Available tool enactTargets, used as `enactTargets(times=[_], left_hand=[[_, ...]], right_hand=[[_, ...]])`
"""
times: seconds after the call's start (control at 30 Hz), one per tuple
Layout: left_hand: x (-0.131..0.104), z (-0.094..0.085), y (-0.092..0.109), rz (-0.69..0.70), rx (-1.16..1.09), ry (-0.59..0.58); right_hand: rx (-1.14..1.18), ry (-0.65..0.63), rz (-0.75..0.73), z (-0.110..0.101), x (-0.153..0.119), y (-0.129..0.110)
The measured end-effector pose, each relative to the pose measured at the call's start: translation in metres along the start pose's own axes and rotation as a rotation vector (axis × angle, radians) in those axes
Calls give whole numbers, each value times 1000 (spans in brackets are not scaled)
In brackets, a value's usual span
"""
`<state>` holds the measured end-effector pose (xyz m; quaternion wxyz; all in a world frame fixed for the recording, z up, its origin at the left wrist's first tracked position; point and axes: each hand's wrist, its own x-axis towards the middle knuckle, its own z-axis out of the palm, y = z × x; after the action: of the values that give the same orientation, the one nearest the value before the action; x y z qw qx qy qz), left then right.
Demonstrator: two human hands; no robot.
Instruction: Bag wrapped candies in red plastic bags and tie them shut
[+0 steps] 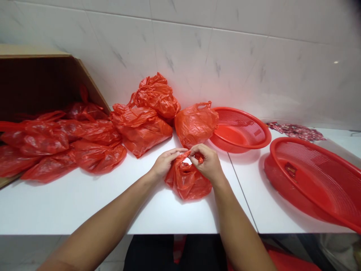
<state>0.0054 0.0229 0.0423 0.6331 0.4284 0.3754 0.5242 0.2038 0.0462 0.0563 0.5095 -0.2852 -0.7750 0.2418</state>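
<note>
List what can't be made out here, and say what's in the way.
All in the head view:
- Contents of the red bag between left hand and right hand: covered by crumpled plastic.
- Back of the cardboard box: lost in dark shadow; its left side is cut off by the picture edge.
- Right end of the nearer basket: cut off by the right edge.
- Small item inside that basket: too small and blurred to identify.

Pale grey-veined wall tiles (pixel 183 49) catch a small glint (pixel 335 62) behind the white table (pixel 34 210).
</note>
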Motion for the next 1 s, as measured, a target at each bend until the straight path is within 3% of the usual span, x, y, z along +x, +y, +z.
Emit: enactTargets(times=[0.13,0.37,0.8,1.0], left_hand=[[0,-2,-4,-60,14,-96],[-1,-3,-5,-28,23,-99],[0,-7,-1,23,-8,45],[0,-5,-1,107,119,117]], right_hand=[[9,-24,-21,2,-1,1],[32,-51,-54,6,-1,3],[54,-117,-28,1,-1,0],[41,-44,-1,3,-3,3]])
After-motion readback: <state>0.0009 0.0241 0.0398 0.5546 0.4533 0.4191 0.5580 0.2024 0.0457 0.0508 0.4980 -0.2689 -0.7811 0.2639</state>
